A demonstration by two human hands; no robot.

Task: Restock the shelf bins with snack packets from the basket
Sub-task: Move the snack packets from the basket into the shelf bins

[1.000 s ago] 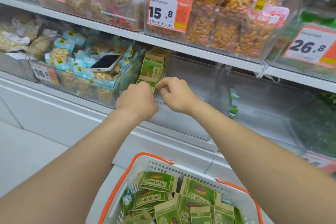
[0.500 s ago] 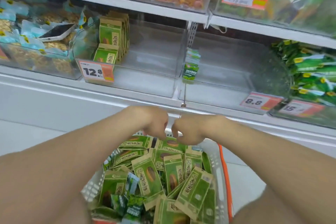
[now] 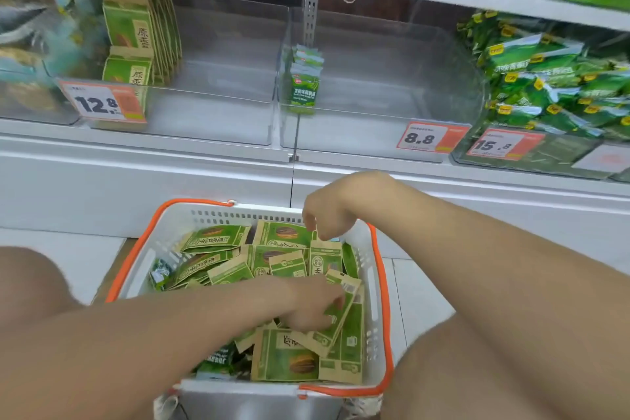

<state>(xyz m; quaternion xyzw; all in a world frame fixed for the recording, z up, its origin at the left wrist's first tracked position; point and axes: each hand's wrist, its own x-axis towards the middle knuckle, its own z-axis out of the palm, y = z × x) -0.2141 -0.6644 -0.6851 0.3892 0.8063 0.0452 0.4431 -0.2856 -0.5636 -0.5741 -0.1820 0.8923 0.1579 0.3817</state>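
The left hand (image 3: 312, 305) is digging into the near part of the heap, fingers curled round a tilted packet (image 3: 347, 298) and gripping it along its long side. The right hand (image 3: 329, 211) is hanging over the far right corner of the basket (image 3: 238, 215), fingertips bunched downward. It seems to be pinching the top edge of an upright packet (image 3: 325, 257), though the contact itself is small and hard to read.

Around both hands, loose packets (image 3: 218, 239) are lying every way up, overlapping and filling the basket.

These look light and flat, with a stiffer paper strip at the top and a softer green body (probably seeds inside, so squeezing is doing little harm). The faces are likely sliding over each other, so a grab from the middle of the pile is apt to drag neighbours along. Taking each by its sealed top edge, or squaring several into a block and clamping the flat faces, should hold best.

Above, a stack (image 3: 136, 34) of the same packets is standing on edge at the left of the clear bin (image 3: 211, 112), with most of that bin waiting to be filled.
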